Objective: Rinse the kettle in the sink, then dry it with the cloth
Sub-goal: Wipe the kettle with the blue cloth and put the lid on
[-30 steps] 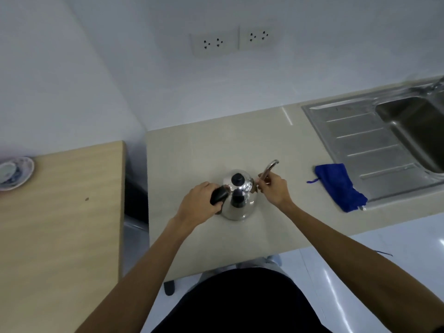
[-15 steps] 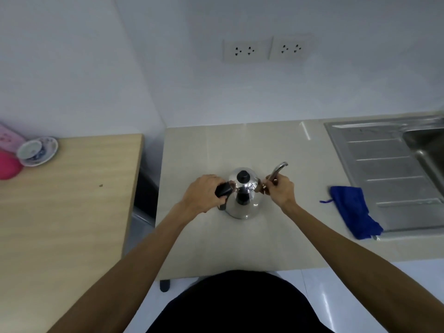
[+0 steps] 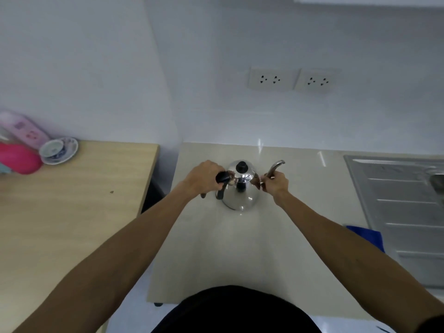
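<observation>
Looking down from head height, a person's two bare arms reach forward to a shiny steel kettle [image 3: 241, 195] that stands upright on a pale counter [image 3: 228, 248], near the back wall. The left hand [image 3: 204, 177] is at the kettle's left side, its fingers [image 3: 217, 170] curled tight around the black handle [image 3: 222, 178]. The right hand [image 3: 276, 183] is at the kettle's right side, its fingers [image 3: 265, 184] pinching the thin curved spout [image 3: 276, 165] low down, near where it joins the body; the spout's tip rises free above the hand. The kettle sits between the two hands, its round lid on and topped with a black knob [image 3: 241, 167]. A blue cloth [image 3: 370, 236] lies on the counter to the right, partly hidden behind the right forearm, well apart from the kettle and just beside the steel sink [image 3: 403, 212], whose ribbed draining board runs along the right edge. To the left, a wooden counter [image 3: 72, 207] carries a patterned cup and saucer [image 3: 57, 150] and a pink container [image 3: 19, 161] near the wall. Two white wall sockets [image 3: 271, 79] are set in the wall above the kettle.
</observation>
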{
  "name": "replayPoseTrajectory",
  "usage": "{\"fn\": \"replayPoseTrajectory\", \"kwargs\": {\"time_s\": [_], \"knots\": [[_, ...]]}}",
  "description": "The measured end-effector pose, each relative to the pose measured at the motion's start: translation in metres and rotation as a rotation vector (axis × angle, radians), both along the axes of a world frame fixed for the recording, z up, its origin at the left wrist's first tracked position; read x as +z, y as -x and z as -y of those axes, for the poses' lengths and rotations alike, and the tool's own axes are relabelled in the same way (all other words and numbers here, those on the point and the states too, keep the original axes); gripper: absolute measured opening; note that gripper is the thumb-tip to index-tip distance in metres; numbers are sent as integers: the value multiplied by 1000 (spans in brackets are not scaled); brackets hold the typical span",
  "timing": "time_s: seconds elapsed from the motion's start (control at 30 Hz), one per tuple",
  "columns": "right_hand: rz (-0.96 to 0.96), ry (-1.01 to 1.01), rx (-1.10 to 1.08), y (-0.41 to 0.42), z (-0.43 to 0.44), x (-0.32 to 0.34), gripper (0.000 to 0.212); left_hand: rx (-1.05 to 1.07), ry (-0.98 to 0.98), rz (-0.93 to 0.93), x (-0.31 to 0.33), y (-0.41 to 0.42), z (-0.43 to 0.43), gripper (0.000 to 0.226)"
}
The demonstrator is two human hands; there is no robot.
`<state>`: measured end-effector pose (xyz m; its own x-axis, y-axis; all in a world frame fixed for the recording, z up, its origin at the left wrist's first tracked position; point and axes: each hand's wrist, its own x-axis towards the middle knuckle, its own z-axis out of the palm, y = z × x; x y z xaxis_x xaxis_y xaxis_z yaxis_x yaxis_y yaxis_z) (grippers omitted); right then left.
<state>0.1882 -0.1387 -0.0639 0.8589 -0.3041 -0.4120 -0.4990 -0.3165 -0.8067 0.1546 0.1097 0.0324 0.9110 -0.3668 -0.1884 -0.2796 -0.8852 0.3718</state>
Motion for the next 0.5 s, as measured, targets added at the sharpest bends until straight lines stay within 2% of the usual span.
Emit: {"fn": "replayPoseTrajectory", "kwargs": {"time_s": [0.2,0.37,0.5], "knots": [[-37,-4,-21,-24,-7,2,14,3,-45,-31,-3,-28,-3,14],[-69,-25,-46,-31,-10,-2,7,24,-44,-28,-6,-41,-4,38],[-86,-17,-54,-31,-9,-6,7,2,-68,-24,-4,-40,-2,23]]}}
